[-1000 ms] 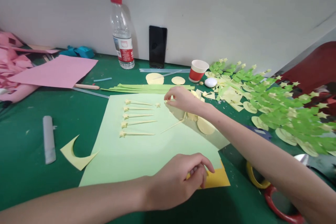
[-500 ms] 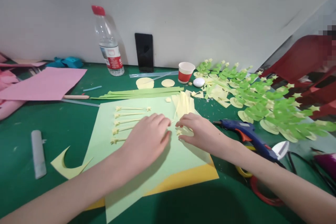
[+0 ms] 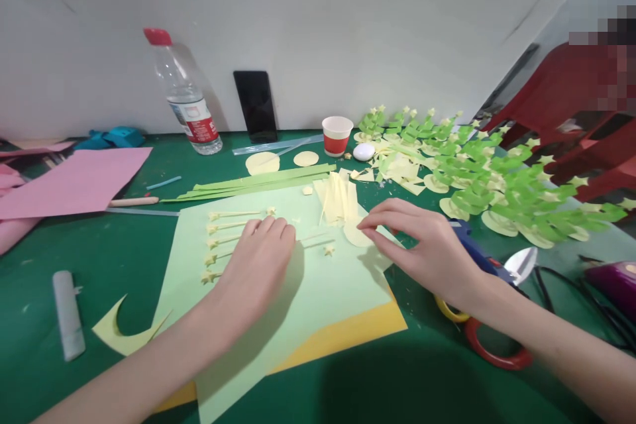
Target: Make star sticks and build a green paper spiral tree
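My left hand [image 3: 263, 255] is closed, fingers together and bent down over the light green paper sheet [image 3: 308, 298], beside a column of thin paper stems with small stars [image 3: 233, 225]. Its fingertips are hidden, and I cannot make out what they hold. My right hand [image 3: 422, 245] pinches the edge of a cream paper circle [image 3: 354, 233] at the sheet's right side. A loose paper star [image 3: 328, 250] and a faint thin strip lie between the hands. Just behind the circle is a bunch of cream paper strips [image 3: 340, 195].
Glue gun [image 3: 467, 235] and red-handled scissors [image 3: 501, 354] lie partly under my right arm. Green paper plants with stars [image 3: 497, 172] crowd the right. A bottle [image 3: 191, 116], phone [image 3: 256, 106] and paper cup [image 3: 338, 137] stand along the wall. Pink paper [image 3: 74, 179] lies left.
My hands have moved apart: the right went rightward and now pinches the cream circle, the left drew back to the left. The star between them is now uncovered. The view has shifted slightly.
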### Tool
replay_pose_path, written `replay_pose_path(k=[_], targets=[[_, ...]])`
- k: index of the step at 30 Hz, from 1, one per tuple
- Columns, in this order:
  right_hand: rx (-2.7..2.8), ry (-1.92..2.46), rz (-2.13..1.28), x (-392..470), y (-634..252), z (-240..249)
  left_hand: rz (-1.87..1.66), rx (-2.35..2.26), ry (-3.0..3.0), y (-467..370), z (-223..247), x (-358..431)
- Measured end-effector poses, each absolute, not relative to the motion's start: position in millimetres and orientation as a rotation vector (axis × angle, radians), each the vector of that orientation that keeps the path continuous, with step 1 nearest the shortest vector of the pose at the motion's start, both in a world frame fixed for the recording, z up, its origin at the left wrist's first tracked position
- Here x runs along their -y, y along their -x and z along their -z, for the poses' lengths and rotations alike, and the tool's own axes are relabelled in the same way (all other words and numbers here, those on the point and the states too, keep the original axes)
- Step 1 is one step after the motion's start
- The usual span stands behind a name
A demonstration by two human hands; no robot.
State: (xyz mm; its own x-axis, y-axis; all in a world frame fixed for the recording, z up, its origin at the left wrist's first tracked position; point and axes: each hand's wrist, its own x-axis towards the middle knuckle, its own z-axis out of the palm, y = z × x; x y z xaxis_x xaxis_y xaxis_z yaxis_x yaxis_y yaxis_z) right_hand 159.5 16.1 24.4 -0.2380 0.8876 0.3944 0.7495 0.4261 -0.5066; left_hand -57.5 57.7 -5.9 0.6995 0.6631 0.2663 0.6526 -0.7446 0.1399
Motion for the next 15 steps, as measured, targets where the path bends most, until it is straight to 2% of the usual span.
replay_pose_path(k=[3, 8, 12, 15], targets=[[1.975, 1.443, -0.499, -13.7, -160.4, -35.3, -0.390, -1.024, -3.002, 49.3, -7.1, -49.7], [2.056, 1.504, -1.247, -12.9, -157.1, -35.0, -0.302, -0.691, -3.184, 36.1, -12.4, -35.2], [1.994, 1.516, -1.357, -14.6, -152.8, -27.1, -0.213, -0.460, -3.312, 31.7, -10.3, -32.0], [1.952, 1.499, -1.430, -14.3, -152.1, -25.2, -0.270, -0.409, -3.213, 32.9, -13.0, -35.2]])
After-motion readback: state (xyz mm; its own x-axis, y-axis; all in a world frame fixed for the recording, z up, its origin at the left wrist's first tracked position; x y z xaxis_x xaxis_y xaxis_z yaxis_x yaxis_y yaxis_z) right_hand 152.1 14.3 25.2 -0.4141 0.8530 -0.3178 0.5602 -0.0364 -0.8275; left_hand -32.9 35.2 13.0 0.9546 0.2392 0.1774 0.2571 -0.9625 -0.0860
